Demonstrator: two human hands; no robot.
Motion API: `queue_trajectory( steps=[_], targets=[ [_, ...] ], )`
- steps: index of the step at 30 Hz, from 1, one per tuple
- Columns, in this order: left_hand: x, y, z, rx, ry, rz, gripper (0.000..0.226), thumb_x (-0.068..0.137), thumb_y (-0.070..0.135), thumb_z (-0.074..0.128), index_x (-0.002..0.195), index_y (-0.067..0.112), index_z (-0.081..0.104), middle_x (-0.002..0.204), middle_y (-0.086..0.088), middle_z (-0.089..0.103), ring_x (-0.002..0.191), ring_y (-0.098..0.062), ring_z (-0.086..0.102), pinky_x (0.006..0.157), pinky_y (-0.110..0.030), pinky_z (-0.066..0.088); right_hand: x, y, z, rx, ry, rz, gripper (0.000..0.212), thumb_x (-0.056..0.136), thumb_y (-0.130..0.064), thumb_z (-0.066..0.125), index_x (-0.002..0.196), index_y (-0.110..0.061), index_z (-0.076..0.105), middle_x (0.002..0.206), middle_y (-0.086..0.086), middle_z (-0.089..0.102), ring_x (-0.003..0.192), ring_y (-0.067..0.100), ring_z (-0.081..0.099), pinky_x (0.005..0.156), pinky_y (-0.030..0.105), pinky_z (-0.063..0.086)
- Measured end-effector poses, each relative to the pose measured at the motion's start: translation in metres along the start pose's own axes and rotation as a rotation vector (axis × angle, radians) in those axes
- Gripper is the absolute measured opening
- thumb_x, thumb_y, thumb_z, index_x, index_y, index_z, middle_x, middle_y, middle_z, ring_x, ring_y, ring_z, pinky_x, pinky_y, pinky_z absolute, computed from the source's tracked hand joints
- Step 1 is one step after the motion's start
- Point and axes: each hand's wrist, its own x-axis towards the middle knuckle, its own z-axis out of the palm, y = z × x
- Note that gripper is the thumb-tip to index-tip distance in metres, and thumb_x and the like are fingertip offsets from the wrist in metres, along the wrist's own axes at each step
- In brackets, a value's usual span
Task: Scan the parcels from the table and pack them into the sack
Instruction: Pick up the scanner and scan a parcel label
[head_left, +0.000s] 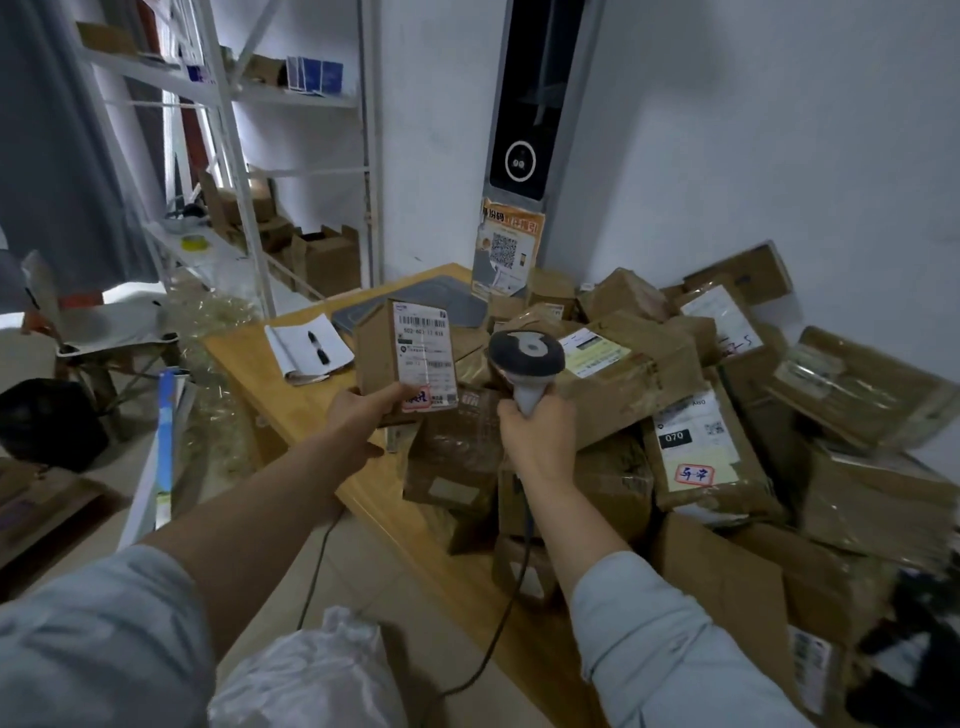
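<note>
My left hand (363, 410) grips the lower edge of a small brown cardboard parcel (402, 353), held upright with its white shipping label facing me. My right hand (537, 436) grips the handle of a grey barcode scanner (527, 358), whose dark head sits just right of the parcel. The scanner's cable hangs down to the floor. A large heap of brown parcels (691, 415) covers the wooden table (291, 384) to the right. The white sack (311, 675) lies bunched on the floor at the bottom, between my arms.
A notepad with a black marker (311, 345) lies on the table's left end. A tall black scanning column (519, 104) stands against the wall behind. White metal shelves (234, 130) with boxes are at the left, with a folding chair (104, 332) and a black bag (47, 421) nearby.
</note>
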Motion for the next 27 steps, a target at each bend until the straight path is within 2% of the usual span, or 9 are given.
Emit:
queue_trajectory(
  steps=[2, 5, 7, 9, 10, 12, 14, 24, 27],
  targets=[
    [0.004, 0.001, 0.001, -0.025, -0.015, 0.002, 0.058, 0.075, 0.032, 0.078, 0.123, 0.008, 0.056, 0.098, -0.001, 0.061, 0.101, -0.023, 0.053, 0.098, -0.054, 0.042, 0.006, 0.002, -0.007, -0.048, 0.002, -0.016, 0.026, 0.088, -0.019, 0.062, 0.108, -0.004, 0.055, 0.108, 0.011, 0.053, 0.094, 0.025, 0.057, 0.071, 0.030, 0.043],
    [0.004, 0.002, 0.005, -0.008, -0.014, 0.033, 0.047, 0.077, 0.032, 0.077, 0.114, 0.011, 0.057, 0.099, -0.001, 0.060, 0.099, -0.021, 0.052, 0.099, -0.050, 0.039, 0.008, 0.002, -0.010, -0.062, -0.012, -0.029, 0.022, 0.088, -0.020, 0.062, 0.103, -0.005, 0.056, 0.105, 0.016, 0.059, 0.088, 0.026, 0.059, 0.065, 0.027, 0.039],
    [0.001, 0.005, 0.005, 0.007, -0.034, 0.101, 0.037, 0.079, 0.028, 0.076, 0.108, 0.013, 0.059, 0.095, 0.000, 0.062, 0.087, -0.013, 0.056, 0.085, -0.034, 0.042, 0.003, -0.003, -0.010, 0.001, -0.035, -0.026, 0.016, 0.088, -0.018, 0.062, 0.096, -0.007, 0.056, 0.092, 0.014, 0.061, 0.077, 0.022, 0.059, 0.058, 0.025, 0.039],
    [0.000, 0.009, 0.002, 0.035, -0.055, 0.179, 0.039, 0.077, 0.023, 0.077, 0.111, 0.010, 0.062, 0.100, -0.002, 0.068, 0.085, -0.010, 0.060, 0.071, -0.023, 0.044, -0.004, -0.009, -0.012, 0.167, -0.107, 0.039, 0.008, 0.087, -0.013, 0.062, 0.092, -0.009, 0.058, 0.078, 0.008, 0.061, 0.065, 0.018, 0.058, 0.053, 0.025, 0.045],
    [0.000, 0.011, -0.001, 0.046, -0.063, 0.211, 0.042, 0.076, 0.021, 0.078, 0.113, 0.008, 0.063, 0.104, -0.004, 0.069, 0.087, -0.013, 0.063, 0.072, -0.023, 0.048, -0.009, -0.014, -0.014, 0.276, -0.163, 0.092, 0.005, 0.086, -0.010, 0.062, 0.090, -0.010, 0.059, 0.073, 0.007, 0.061, 0.060, 0.016, 0.058, 0.051, 0.025, 0.047],
    [-0.001, 0.016, -0.008, 0.049, -0.079, 0.249, 0.043, 0.075, 0.018, 0.078, 0.114, 0.008, 0.063, 0.105, -0.006, 0.070, 0.092, -0.018, 0.066, 0.086, -0.032, 0.054, -0.019, -0.024, -0.019, 0.470, -0.286, 0.192, 0.006, 0.086, -0.006, 0.063, 0.088, -0.011, 0.059, 0.067, 0.005, 0.059, 0.050, 0.012, 0.054, 0.047, 0.023, 0.048],
    [-0.001, 0.021, -0.016, 0.054, -0.092, 0.262, 0.043, 0.074, 0.017, 0.078, 0.112, 0.009, 0.062, 0.104, -0.006, 0.070, 0.097, -0.022, 0.066, 0.097, -0.041, 0.050, -0.027, -0.030, -0.023, 0.546, -0.346, 0.240, 0.009, 0.085, -0.005, 0.064, 0.089, -0.010, 0.058, 0.063, 0.004, 0.056, 0.046, 0.011, 0.052, 0.045, 0.022, 0.047],
    [-0.007, 0.035, -0.029, 0.029, -0.131, 0.330, 0.056, 0.071, 0.017, 0.079, 0.122, 0.007, 0.057, 0.111, -0.007, 0.068, 0.102, -0.024, 0.065, 0.101, -0.044, 0.047, -0.043, -0.033, -0.038, 0.425, -0.366, 0.188, 0.011, 0.082, -0.008, 0.067, 0.076, -0.008, 0.058, 0.059, 0.004, 0.054, 0.047, 0.011, 0.050, 0.047, 0.024, 0.045],
    [-0.004, 0.034, -0.029, 0.024, -0.129, 0.336, 0.056, 0.072, 0.014, 0.079, 0.122, 0.006, 0.056, 0.112, -0.008, 0.068, 0.102, -0.024, 0.065, 0.100, -0.043, 0.048, -0.048, -0.030, -0.040, 0.402, -0.361, 0.181, 0.009, 0.082, -0.007, 0.068, 0.081, -0.009, 0.059, 0.057, 0.002, 0.054, 0.047, 0.011, 0.050, 0.049, 0.026, 0.045]
  ],
)
